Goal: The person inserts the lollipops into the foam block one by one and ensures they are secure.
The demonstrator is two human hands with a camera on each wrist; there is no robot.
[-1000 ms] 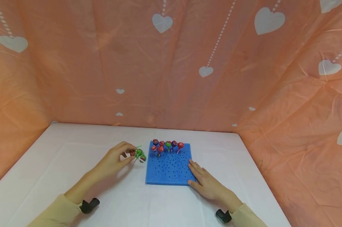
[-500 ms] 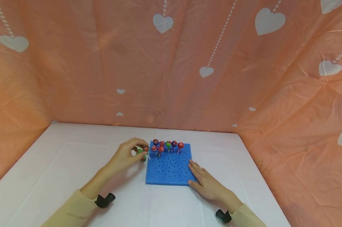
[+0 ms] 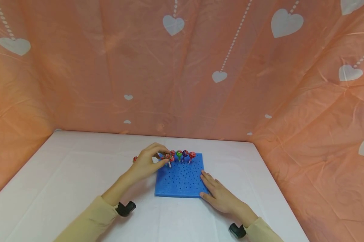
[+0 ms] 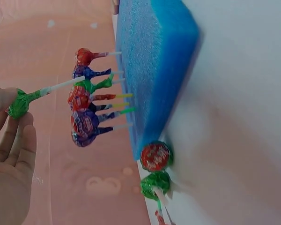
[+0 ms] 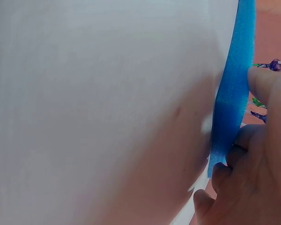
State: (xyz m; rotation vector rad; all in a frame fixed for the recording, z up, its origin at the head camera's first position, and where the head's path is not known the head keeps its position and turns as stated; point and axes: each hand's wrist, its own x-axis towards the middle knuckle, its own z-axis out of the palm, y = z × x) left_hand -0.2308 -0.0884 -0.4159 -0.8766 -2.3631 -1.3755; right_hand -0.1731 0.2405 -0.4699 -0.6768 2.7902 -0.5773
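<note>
now left hand (image 3: 147, 163) over foam block (image 3: 179, 183)

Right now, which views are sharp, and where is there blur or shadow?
Head view: evenly lit and sharp; soft shadow under the left hand. Left wrist view: foam block and standing lollipops crisp, fingers slightly soft. Right wrist view: right hand blurred close up, tabletop a featureless haze.

A blue foam block (image 3: 179, 183) holds red, green and purple lollipops (image 3: 182, 155) — salmon backdrop (image 3: 182, 67) patterned with white hearts.
</note>
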